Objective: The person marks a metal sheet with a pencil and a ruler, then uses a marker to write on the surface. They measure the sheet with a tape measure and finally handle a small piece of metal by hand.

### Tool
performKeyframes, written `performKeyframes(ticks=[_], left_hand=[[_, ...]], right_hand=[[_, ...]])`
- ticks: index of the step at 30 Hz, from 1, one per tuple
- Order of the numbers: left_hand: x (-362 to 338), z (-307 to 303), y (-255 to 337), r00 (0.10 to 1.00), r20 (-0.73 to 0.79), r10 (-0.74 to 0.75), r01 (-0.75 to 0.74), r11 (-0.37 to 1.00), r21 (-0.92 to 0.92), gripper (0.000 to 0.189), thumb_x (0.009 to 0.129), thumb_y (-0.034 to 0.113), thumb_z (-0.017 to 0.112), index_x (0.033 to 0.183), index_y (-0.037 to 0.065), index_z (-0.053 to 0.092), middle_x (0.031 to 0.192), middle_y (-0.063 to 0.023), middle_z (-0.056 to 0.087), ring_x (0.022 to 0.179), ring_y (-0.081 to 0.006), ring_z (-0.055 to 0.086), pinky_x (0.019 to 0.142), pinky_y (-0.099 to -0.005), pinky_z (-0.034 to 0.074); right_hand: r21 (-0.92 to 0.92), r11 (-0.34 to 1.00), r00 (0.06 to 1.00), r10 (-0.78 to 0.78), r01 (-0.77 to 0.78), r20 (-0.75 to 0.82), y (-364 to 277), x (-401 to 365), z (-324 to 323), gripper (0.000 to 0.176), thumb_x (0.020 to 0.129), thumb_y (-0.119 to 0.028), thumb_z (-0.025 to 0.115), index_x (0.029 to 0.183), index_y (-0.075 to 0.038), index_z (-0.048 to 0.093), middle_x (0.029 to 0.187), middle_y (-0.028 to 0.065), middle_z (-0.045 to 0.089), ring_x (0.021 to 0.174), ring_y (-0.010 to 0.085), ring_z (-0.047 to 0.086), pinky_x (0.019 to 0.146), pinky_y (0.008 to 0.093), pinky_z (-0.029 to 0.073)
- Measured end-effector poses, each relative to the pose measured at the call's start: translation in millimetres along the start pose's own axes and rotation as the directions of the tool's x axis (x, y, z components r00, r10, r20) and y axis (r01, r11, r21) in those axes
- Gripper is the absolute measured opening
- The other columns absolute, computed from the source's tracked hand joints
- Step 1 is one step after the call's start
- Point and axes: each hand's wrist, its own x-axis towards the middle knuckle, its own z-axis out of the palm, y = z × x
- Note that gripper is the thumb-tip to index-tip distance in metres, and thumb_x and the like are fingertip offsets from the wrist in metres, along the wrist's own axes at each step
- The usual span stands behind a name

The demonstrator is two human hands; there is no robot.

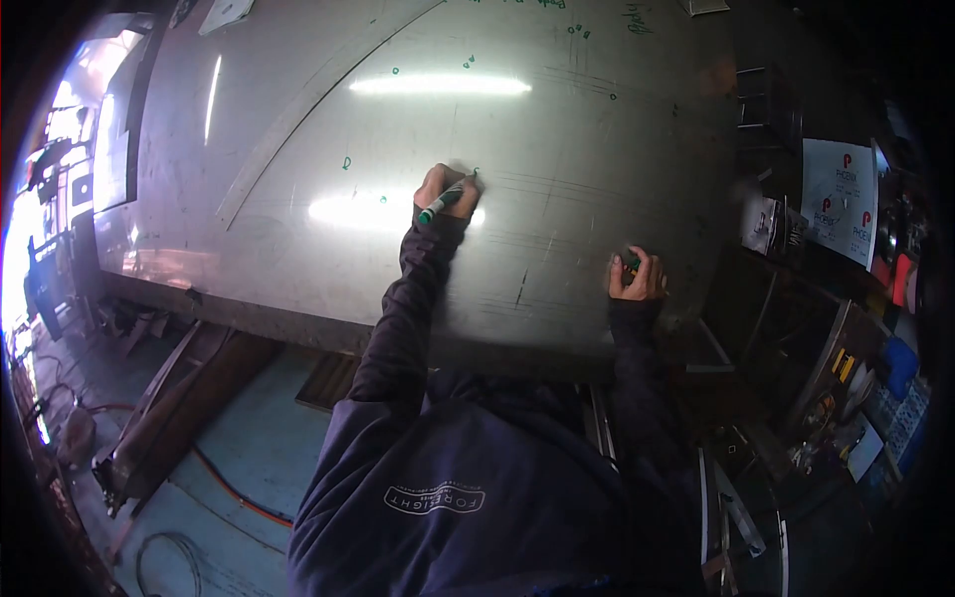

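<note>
My left hand (pixel 445 191) is closed around a green-and-white marker (pixel 440 204). Its writing end points up and right at the metal sheet (pixel 298 249), where a small green mark shows beside the fingers. Farther right, my right hand (pixel 638 276) rests on the same sheet with its fingers curled round a small dark object (pixel 630 263) with green and yellow on it; its kind is mostly hidden by the fingers. Thin scribed lines and several green handwritten marks are spread over the sheet.
A long metal strip (pixel 308 124) lies slanted across the sheet's left part. Shelving with a printed white-and-blue board (pixel 841 204) and tools stands at the right. Below the sheet's front edge, a brown steel beam (pixel 189 408) and an orange hose (pixel 239 496) lie over the blue floor.
</note>
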Motion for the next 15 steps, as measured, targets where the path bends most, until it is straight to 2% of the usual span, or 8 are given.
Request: performKeyframes(ticks=[2,4,8,11,13,15], left_hand=[[-0.3,-0.9,8.5,1.000,-0.001,0.028,-0.028,1.000,0.010,0.019,0.078,0.018,0.068,0.077,0.003,0.056,0.067,-0.0112,0.065,0.061,-0.0185,0.065,0.060,-0.0284,0.050],[-0.8,-1.8,19.5,0.995,-0.025,-0.093,0.091,0.993,-0.069,0.018,0.077,0.018,0.067,0.076,0.003,0.056,0.066,-0.0109,0.064,0.060,-0.0187,0.064,0.060,-0.0291,0.050],[-7.3,2.9,15.8,1.000,-0.009,-0.021,0.021,0.999,-0.045,0.019,0.077,0.019,0.067,0.075,0.004,0.056,0.065,-0.0102,0.064,0.060,-0.0187,0.064,0.060,-0.0299,0.051],[-8.1,6.8,16.2,1.000,-0.017,0.006,-0.007,0.999,-0.050,0.019,0.077,0.019,0.068,0.076,0.004,0.056,0.065,-0.0099,0.064,0.060,-0.0190,0.064,0.060,-0.0299,0.050],[-9.2,7.0,13.1,1.000,0.001,-0.029,0.029,0.998,-0.047,0.019,0.077,0.019,0.068,0.076,0.004,0.056,0.065,-0.0101,0.064,0.059,-0.0198,0.064,0.059,-0.0301,0.050],[-9.7,10.0,4.1,1.000,0.017,0.006,-0.006,1.000,0.010,0.019,0.077,0.018,0.068,0.076,0.004,0.056,0.065,-0.0103,0.064,0.059,-0.0199,0.065,0.059,-0.0301,0.051]], right_hand=[[0.011,1.000,1.000,0.007,-0.007,0.008,-1.0,-0.8,-1.4,0.028,0.082,-0.029,0.064,0.101,-0.010,0.057,0.086,0.0104,0.055,0.081,0.0321,0.056,0.070,0.0420,0.043],[0.013,1.000,1.000,0.007,-0.007,-0.004,1.5,-3.2,0.6,0.029,0.081,-0.031,0.065,0.101,-0.011,0.058,0.087,0.0098,0.056,0.080,0.0314,0.057,0.069,0.0420,0.043],[0.002,1.000,1.000,0.027,-0.027,-0.010,-0.6,-1.4,-1.0,0.030,0.080,-0.033,0.065,0.101,-0.013,0.058,0.088,0.0094,0.056,0.081,0.0308,0.057,0.069,0.0415,0.042],[0.009,1.000,1.000,0.006,-0.006,-0.021,2.7,-2.2,1.8,0.029,0.080,-0.032,0.065,0.101,-0.013,0.058,0.088,0.0096,0.056,0.081,0.0308,0.057,0.069,0.0412,0.042],[0.012,1.000,1.000,0.011,-0.011,-0.017,3.3,-2.4,1.4,0.029,0.080,-0.033,0.065,0.101,-0.013,0.058,0.088,0.0097,0.056,0.081,0.0308,0.057,0.068,0.0412,0.042],[0.018,1.000,1.000,0.017,-0.017,-0.014,2.7,-3.0,2.3,0.029,0.081,-0.033,0.065,0.101,-0.013,0.058,0.088,0.0099,0.056,0.081,0.0308,0.056,0.068,0.0411,0.042]])
